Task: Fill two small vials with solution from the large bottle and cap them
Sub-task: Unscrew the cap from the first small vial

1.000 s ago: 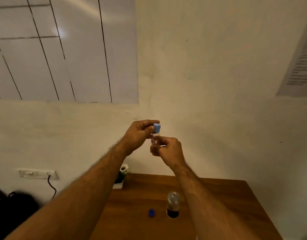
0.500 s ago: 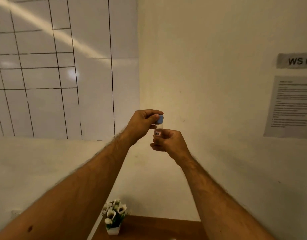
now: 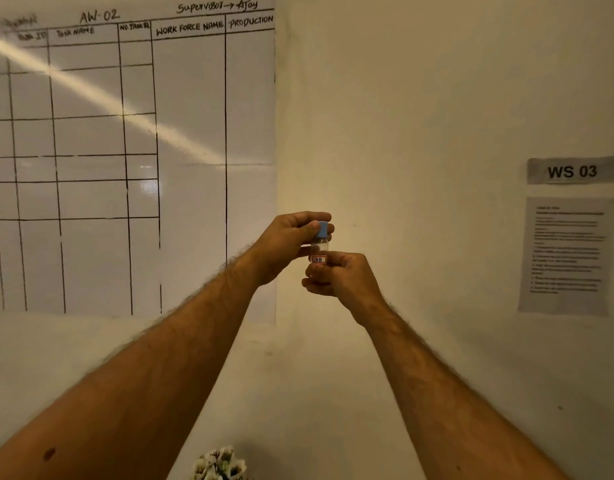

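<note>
Up front, mid-air: both hands raised before the wall corner, close together around one vial.
Vial (image 3: 320, 252): small, clear, upright, held between the two hands; white label with a red border on its side, marking too small to read surely.
Cap (image 3: 322, 229): blue, sitting on top of the vial.
Left hand (image 3: 288, 245): fingers and thumb curled round the cap, pinching it from the left.
Right hand (image 3: 340, 275): fingers curled round the lower body of the vial, gripping it from below and to the right.
Contents: cannot tell how full.
Whiteboard (image 3: 132, 150): on the left wall, ruled grid with handwritten headings, "WORK FORCE NAME" and "PRODUCTION" among them.
Sign (image 3: 572, 170): on the right wall, reads "WS 03".
Sheet (image 3: 566, 254): printed page just below the sign, text too small to read.
Flowers (image 3: 220, 464): white, at the bottom edge, well below the hands.
</note>
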